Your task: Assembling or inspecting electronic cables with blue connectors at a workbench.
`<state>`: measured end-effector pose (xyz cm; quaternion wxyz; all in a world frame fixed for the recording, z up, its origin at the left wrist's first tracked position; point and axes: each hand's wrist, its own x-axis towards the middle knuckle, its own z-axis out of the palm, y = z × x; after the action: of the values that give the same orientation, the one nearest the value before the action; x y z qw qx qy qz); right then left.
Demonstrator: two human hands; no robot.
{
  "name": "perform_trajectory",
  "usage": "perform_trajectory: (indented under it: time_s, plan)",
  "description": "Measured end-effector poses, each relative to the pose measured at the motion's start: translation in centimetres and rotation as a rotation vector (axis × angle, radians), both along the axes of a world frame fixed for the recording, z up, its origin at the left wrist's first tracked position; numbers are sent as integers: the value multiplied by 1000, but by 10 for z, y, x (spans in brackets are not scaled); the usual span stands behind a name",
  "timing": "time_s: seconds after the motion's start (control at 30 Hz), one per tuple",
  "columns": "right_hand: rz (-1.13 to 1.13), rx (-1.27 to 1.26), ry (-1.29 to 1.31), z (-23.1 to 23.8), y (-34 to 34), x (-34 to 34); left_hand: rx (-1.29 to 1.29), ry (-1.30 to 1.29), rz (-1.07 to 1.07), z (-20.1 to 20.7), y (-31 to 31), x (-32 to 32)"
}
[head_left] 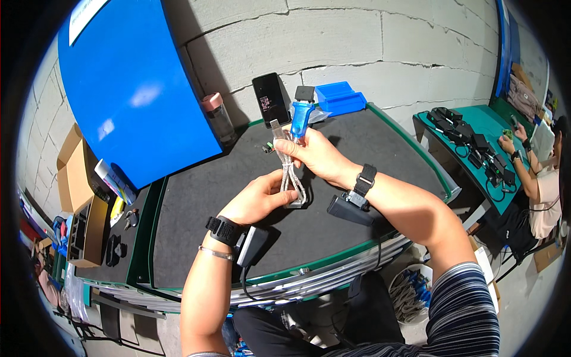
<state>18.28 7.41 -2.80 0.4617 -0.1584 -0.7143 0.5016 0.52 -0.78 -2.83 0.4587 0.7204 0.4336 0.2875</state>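
Above the dark mat of the workbench, both of my hands grip one adapter cable. It is a folded bundle of clear grey cord with a translucent blue connector capped in black at its upper end and a USB plug beside it. My right hand pinches the bundle just below the connector. Lower down, my left hand closes thumb and fingers around the looped end. A wrist strap with a black device is on each forearm. Behind the cable lies a small green and black part.
Against the wall stand a phone, a pink-capped bottle and a blue bin. A tall blue panel rises at the left, near an open cardboard box. A bucket of cables sits below. At right, another person works at a green table.
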Motion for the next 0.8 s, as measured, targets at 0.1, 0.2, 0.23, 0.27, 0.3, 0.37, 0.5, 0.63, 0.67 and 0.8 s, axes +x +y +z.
perform_trajectory:
  time_s: [0.1,0.2,0.23,0.27,0.3,0.37,0.5,0.63,0.67,0.8]
  plan:
    - [35,-81,-14,3,0,4,58,3,6,-4,1,-2]
    - [69,-244,8,-4,7,3,36,48,16,-8,5,-4]
    - [48,-354,50,-3,8,5,33,47,14,-8,4,-4]
    - [27,-464,94,-2,9,7,31,54,24,-6,4,-3]
    - [21,-485,69,-1,14,10,29,61,34,-5,4,-3]
    - [-24,-553,131,2,16,13,63,97,85,-2,5,-4]
    - [-35,-585,195,2,22,14,280,68,425,-9,11,-9]
    - [-3,-630,219,7,13,15,457,68,672,-8,12,-12]
    - [1,-628,216,6,14,15,547,97,729,-6,12,-12]
    - [143,-527,206,2,21,18,631,150,789,-9,16,-16]
